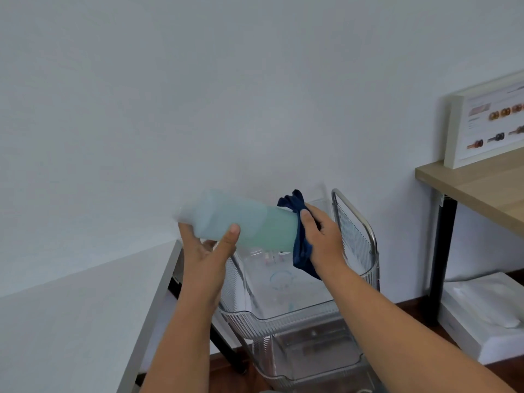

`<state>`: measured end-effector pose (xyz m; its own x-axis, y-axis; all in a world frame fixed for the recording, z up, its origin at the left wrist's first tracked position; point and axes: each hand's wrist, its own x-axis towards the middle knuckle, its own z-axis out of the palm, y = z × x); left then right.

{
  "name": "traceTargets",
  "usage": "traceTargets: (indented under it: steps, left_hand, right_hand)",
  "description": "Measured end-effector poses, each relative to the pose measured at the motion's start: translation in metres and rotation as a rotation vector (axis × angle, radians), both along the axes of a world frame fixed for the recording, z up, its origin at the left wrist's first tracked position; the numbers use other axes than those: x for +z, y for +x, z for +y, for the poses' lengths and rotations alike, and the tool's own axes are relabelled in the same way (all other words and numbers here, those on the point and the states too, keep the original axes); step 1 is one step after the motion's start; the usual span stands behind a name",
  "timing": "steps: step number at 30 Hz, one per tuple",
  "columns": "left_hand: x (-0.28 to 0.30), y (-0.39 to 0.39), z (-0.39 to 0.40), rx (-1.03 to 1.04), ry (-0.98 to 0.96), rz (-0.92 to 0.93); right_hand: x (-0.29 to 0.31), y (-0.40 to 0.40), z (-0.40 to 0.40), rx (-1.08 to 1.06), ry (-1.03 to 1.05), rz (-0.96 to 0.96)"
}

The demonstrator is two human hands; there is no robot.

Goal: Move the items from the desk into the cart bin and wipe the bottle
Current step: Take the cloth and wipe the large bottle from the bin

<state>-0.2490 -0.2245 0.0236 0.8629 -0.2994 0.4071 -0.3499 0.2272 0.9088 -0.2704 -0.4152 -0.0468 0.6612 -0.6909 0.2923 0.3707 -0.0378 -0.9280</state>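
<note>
A pale green, frosted bottle (243,222) lies on its side in the air above the cart. My left hand (208,252) grips its left end from below, thumb on the front. My right hand (320,234) holds a dark blue cloth (299,245) pressed around the bottle's right end. Below stands the clear cart bin (300,313), the cart's top tier, with a few small items blurred at its bottom.
A white desk (79,321) fills the lower left, its edge next to the cart. The cart's metal handle (357,219) rises behind my right hand. A wooden table (476,182) with a white framed picture (487,123) stands at right, white boxes (482,316) on the floor under it.
</note>
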Motion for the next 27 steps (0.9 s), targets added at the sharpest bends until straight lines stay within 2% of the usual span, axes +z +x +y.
traceTargets:
  steps: [2, 4, 7, 10, 13, 18, 22, 24, 27]
  left_hand:
    - [0.001, -0.001, -0.007, 0.123, -0.018, 0.137]
    - [0.003, -0.001, -0.010, 0.154, -0.088, 0.289]
    - [0.002, 0.000, -0.011, 0.166, -0.238, 0.378]
    - [-0.007, 0.002, -0.006, 0.134, -0.294, 0.294]
    - [-0.015, 0.005, 0.002, 0.045, -0.218, 0.100]
    - [-0.030, 0.002, 0.013, -0.088, 0.045, -0.083]
    - [-0.038, 0.002, 0.019, -0.099, 0.168, -0.085]
    - [-0.037, 0.001, 0.022, -0.079, 0.200, -0.084]
    - [-0.030, 0.000, 0.029, -0.079, 0.197, -0.138]
  right_hand:
    - [-0.004, -0.003, 0.005, -0.093, -0.105, -0.001]
    - [-0.007, -0.006, 0.008, -0.156, -0.221, -0.026]
    - [-0.010, -0.012, 0.008, -0.197, -0.395, -0.100]
    - [-0.003, -0.016, 0.011, -0.232, -0.522, -0.121]
    - [0.017, -0.020, 0.030, -0.276, -0.680, -0.117]
    - [0.059, -0.016, 0.067, 0.112, -0.666, -0.285]
    - [0.036, -0.014, 0.055, 0.256, -0.584, -0.345]
    - [0.014, -0.012, 0.040, 0.293, -0.458, -0.243]
    - [-0.018, -0.009, 0.011, 0.268, -0.224, 0.020]
